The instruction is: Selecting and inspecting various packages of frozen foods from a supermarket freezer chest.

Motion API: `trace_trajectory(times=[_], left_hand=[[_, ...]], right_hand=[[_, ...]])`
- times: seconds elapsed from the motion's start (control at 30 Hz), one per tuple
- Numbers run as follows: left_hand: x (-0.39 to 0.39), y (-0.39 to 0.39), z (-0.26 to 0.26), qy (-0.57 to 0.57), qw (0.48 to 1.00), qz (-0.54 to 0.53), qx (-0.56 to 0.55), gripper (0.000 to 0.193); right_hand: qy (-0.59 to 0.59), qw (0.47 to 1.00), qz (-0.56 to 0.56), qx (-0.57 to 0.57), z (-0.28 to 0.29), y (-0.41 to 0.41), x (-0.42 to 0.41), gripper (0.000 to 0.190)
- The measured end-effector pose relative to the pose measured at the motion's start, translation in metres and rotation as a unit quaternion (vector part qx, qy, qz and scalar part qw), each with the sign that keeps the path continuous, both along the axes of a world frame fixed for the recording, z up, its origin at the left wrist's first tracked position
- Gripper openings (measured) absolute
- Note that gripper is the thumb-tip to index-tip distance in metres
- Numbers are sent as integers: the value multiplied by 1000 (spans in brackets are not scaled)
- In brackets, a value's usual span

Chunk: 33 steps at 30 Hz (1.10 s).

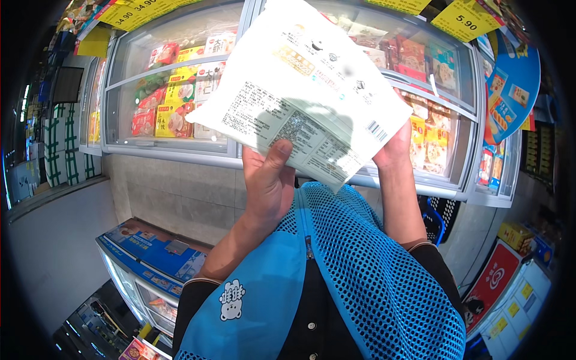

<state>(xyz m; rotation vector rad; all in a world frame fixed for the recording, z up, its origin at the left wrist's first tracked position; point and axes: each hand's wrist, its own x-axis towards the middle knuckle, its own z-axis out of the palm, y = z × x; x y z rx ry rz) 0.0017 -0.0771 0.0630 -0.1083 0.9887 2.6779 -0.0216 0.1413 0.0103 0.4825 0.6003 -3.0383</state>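
A large white plastic food package is held up in front of me, its printed back with a barcode and dense text facing me. My left hand grips the lower left edge, thumb on the printed face and fingers behind. On the right edge is my right hand, its fingers mostly hidden behind the package. Strong light washes out the upper part of the package, and a shadow falls across its lower middle. Beneath and beyond it stands a glass-topped display freezer, partly covered by the package.
Behind the glass lie yellow boxes and red bags of frozen food. Yellow price cards hang above. A blue-topped freezer stands at lower left, near stacked white-and-green cartons. A blue basket is by my right forearm.
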Motion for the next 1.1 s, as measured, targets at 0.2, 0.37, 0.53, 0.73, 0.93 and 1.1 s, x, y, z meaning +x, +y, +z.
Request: trace_trajectory(times=[0.2,0.37,0.53,0.73,0.93,1.1], left_hand=[[2,-1,0,-14,1000,0,-12,66],[3,2,-2,9,997,5,-81,68],[4,4,-4,4,996,11,-83,67],[4,3,-6,3,996,4,-86,68],[4,4,-8,9,996,-3,-89,68],[5,5,-12,14,996,12,-84,65]], right_hand=[[3,1000,0,5,-3,0,2,57],[-3,1000,-2,7,0,-1,2,58],[1,1000,5,-10,-3,1,4,59],[-6,1000,-4,-4,-4,0,4,57],[-5,1000,-5,-9,-4,1,4,56],[19,999,13,-26,-4,2,4,58]])
